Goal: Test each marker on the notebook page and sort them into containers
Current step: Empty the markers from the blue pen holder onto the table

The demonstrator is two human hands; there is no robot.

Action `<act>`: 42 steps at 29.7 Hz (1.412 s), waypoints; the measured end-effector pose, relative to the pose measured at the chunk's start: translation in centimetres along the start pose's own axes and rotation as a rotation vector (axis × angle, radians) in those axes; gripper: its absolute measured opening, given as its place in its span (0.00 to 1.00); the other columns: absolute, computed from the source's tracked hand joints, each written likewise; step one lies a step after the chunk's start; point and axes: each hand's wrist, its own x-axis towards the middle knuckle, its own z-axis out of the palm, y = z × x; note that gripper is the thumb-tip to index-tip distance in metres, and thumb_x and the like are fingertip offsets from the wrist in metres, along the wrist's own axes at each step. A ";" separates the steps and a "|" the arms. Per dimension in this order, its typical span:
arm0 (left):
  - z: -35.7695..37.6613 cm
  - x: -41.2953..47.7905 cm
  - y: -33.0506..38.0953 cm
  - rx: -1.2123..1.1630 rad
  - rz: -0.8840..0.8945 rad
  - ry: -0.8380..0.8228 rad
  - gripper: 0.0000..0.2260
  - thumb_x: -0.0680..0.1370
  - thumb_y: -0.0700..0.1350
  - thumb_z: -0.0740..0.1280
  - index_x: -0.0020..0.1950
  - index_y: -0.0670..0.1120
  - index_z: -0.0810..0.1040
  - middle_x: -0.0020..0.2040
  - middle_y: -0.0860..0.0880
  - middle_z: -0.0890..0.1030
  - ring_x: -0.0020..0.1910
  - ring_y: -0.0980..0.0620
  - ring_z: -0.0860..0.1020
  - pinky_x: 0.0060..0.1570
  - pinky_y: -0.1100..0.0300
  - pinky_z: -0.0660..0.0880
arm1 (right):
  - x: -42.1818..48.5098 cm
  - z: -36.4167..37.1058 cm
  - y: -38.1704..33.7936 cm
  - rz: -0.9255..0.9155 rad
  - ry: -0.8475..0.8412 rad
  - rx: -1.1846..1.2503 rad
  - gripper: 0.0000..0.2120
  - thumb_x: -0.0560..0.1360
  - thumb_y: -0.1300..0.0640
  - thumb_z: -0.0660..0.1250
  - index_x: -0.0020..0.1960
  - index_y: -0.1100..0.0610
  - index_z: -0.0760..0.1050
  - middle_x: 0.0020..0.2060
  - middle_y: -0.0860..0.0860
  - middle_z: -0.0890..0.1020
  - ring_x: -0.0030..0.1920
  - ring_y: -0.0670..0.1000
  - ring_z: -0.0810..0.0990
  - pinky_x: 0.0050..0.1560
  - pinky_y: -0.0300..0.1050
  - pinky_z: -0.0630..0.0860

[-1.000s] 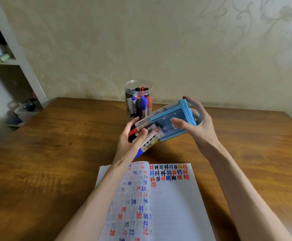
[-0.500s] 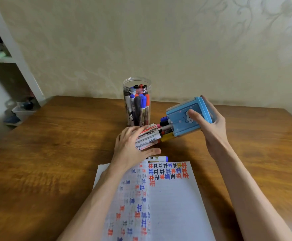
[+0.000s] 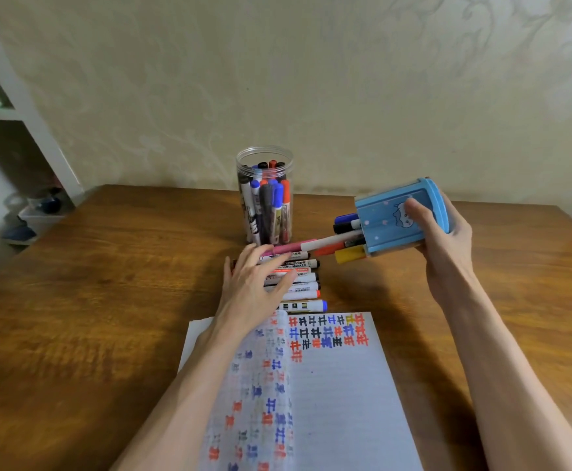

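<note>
Blue plastic pen holder (image 3: 390,226), printed with a small cartoon face, is tipped almost on its side in the air above the brown wooden table (image 3: 108,266), its mouth turned toward the person's left. The right hand (image 3: 444,239) grips it near the base, thumb across the printed face and fingers curled behind. Several markers poke out of the mouth. A long pink-and-white marker (image 3: 312,246) reaches down toward the table, and a yellow-capped marker (image 3: 349,255) juts out at the lower rim.

The left hand (image 3: 254,280) lies flat, fingers straight and spread, on a row of white-barrelled whiteboard markers (image 3: 303,287) lying side by side on the table. This row sits between the clear plastic jar (image 3: 265,198) of upright markers behind it and the open lined notebook (image 3: 339,385) in front. The notebook's right page has rows of coloured test marks at the top.

The markers look light, stiff and smooth, and being round they are likely to roll, which a flat palm should check. To test one, a pinch at mid-barrel seems best, with the other hand pulling the cap. The holder looks light and rigid and seems safest held round its body, since a steeper tilt may spill the rest at once.
</note>
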 end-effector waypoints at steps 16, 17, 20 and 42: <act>-1.6 0.2 -0.7 -0.049 -0.091 0.290 0.09 0.82 0.41 0.68 0.58 0.48 0.86 0.52 0.50 0.86 0.59 0.49 0.79 0.75 0.41 0.60 | -1.6 3.0 1.2 0.133 -0.017 0.163 0.10 0.79 0.53 0.73 0.59 0.54 0.81 0.50 0.53 0.85 0.53 0.55 0.85 0.53 0.52 0.82; -1.8 0.2 -1.3 -0.049 -0.114 0.297 0.08 0.82 0.42 0.68 0.57 0.48 0.86 0.53 0.50 0.86 0.59 0.49 0.78 0.75 0.42 0.60 | -1.3 2.5 1.1 0.138 0.022 0.196 0.09 0.80 0.54 0.72 0.58 0.55 0.82 0.49 0.53 0.85 0.52 0.54 0.85 0.51 0.51 0.83; -1.7 0.0 -2.0 -0.014 -0.101 0.284 0.08 0.82 0.42 0.68 0.57 0.48 0.85 0.53 0.50 0.85 0.59 0.49 0.77 0.71 0.40 0.65 | -1.0 1.4 1.0 0.168 0.066 0.229 0.07 0.80 0.54 0.71 0.56 0.55 0.81 0.48 0.53 0.85 0.51 0.54 0.84 0.50 0.50 0.83; -1.4 -0.2 1.7 -0.189 0.342 0.313 0.21 0.75 0.63 0.71 0.60 0.52 0.85 0.57 0.54 0.81 0.63 0.53 0.73 0.62 0.48 0.73 | -2.7 4.8 1.8 0.161 -0.059 0.213 0.18 0.80 0.52 0.72 0.68 0.55 0.78 0.54 0.53 0.85 0.54 0.52 0.85 0.55 0.51 0.84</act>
